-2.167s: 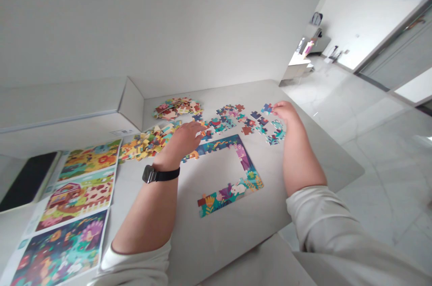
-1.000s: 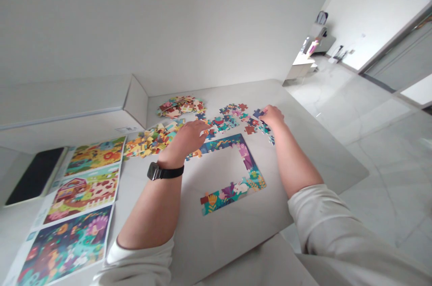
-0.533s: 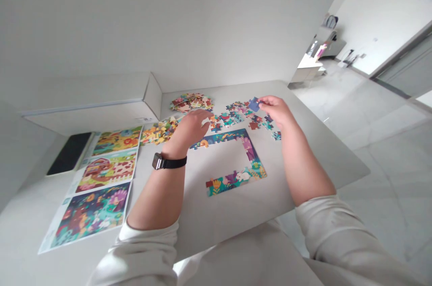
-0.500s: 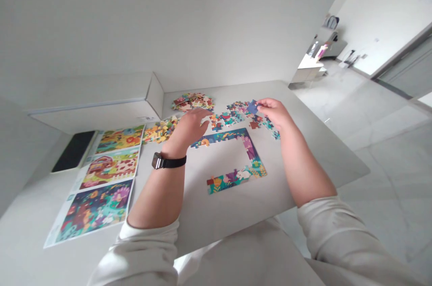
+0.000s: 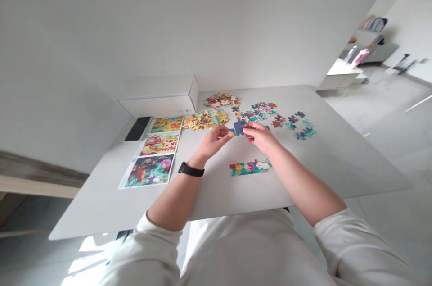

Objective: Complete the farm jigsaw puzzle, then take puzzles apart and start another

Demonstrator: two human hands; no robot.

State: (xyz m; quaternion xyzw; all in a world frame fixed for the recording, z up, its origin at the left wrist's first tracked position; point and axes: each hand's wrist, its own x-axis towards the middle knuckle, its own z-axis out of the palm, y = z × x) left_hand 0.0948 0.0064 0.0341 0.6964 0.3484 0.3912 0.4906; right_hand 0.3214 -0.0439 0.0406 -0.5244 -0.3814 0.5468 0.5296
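The right grip [image 5: 259, 136] is clenched on a dark blue puzzle piece [image 5: 239, 127], holding it by one edge between thumb and fingers, just above the tabletop [image 5: 209, 200]. The left grip [image 5: 216, 141] is curled and half closed right beside the piece, but whether its fingertips touch the piece or hold anything of their own is too small to tell. A black-strapped wristwatch [image 5: 191, 169] sits on the left wrist.

A piece this small is probably best pinched by its edge, as here, leaving the knobs and sockets free and the printed face in view.

Just beyond the hands lies a joined strip of puzzle pieces [image 5: 250, 167], and to its left are three printed picture sheets [image 5: 148, 171], laid in a column. Loose teal and dark blue pieces [image 5: 303, 130] are scattered toward the right, while a yellow-orange heap of pieces [image 5: 204, 120] lies left of centre. Farther back is a mixed pile of pieces [image 5: 221, 100], lying directly on the tabletop and not in any container. At the far edge stands a white cardboard box [image 5: 160, 102], its contents hidden, with a black phone [image 5: 137, 129] near its corner.
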